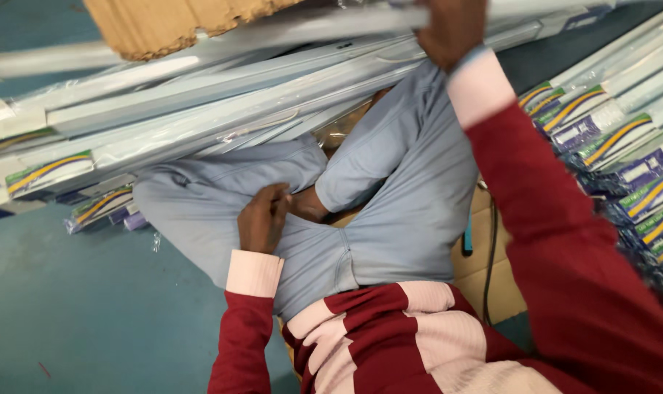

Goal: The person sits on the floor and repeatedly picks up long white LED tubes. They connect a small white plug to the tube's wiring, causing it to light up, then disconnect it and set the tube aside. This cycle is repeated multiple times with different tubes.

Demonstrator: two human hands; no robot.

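Plastic-wrapped white light battens [222,95], long and slim, lie in a slanting stack across the person's lap from 9 o'clock up toward 1 o'clock; they rest on the raised legs, so the far ends sit higher than the near ends.

Item 1. Right hand [452,29], at 12 o'clock, arm stretched up and away from the body. It is closed around the uppermost wrapped batten [361,18], gripping it near one end, apparently to steady or shift that length against the rest of the stack.

Item 2. Left hand [262,219], centre frame, fingers curled loosely and lying on the pale blue trousers [390,211] at the inner thigh. It holds nothing; it seems to brace the seated body.

Item 3. Torn brown cardboard [171,22], at 11 o'clock, lying on top of the battens.

Item 4. Second stack of sleeved battens with green, yellow and purple end labels [623,168], at 3 o'clock, ends toward the person, within reach of the right arm.

Item 5. Flattened cardboard sheet [492,277] under the seated person, at 5 o'clock, with a black cable [490,248] running over it; it keeps the sitter off the blue-green floor [83,306].

Item 6. Maroon and pale pink striped sweater [390,335], at 6 o'clock, cuffs pale pink.
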